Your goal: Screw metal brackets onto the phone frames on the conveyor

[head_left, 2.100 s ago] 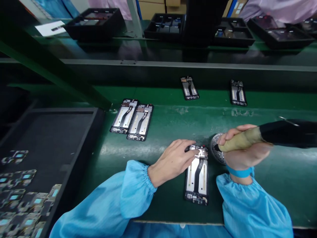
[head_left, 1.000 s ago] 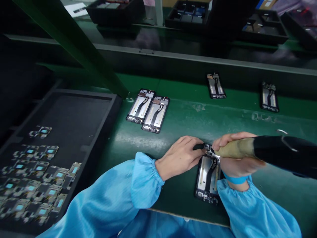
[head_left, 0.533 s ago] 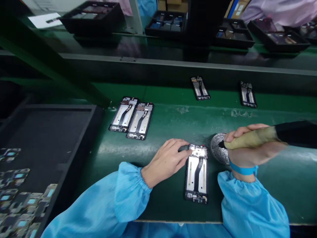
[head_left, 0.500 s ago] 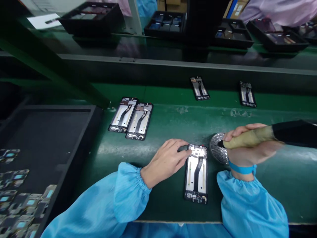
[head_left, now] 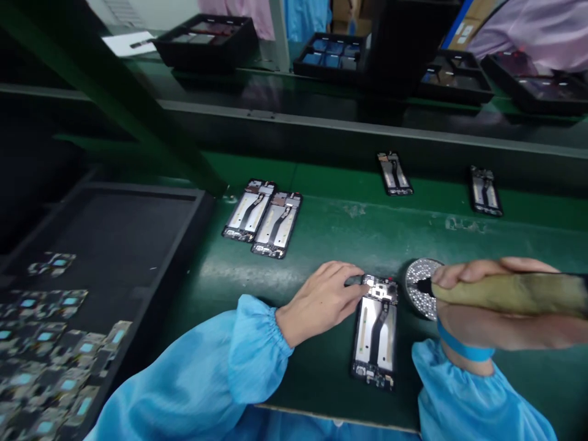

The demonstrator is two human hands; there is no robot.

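Note:
An opened phone (head_left: 375, 334) with its circuit board and black flex cable exposed lies on the green bench in front of me. My left hand (head_left: 321, 300) grips its upper left edge, fingertips against the frame and board. In my right hand (head_left: 487, 324) is an electric screwdriver (head_left: 509, 294) with a worn yellowish grip, held nearly level. Its black tip is over a round dish (head_left: 408, 295) full of small shiny screws, just right of the phone. Whether a screw is on the tip, I cannot tell.
Two opened phones (head_left: 278, 225) lie overlapping at left; two more, a phone (head_left: 395, 174) and a phone (head_left: 486, 191), lie farther back. At left stands a black tray (head_left: 138, 214) with circuit boards. A green post (head_left: 138, 116) slants above it. Parts trays (head_left: 206, 40) line the raised shelf.
The view has shifted, so the bench things appear farther right. My right hand has tilted the screwdriver, its tip still at the screw dish. My left hand remains on the phone.

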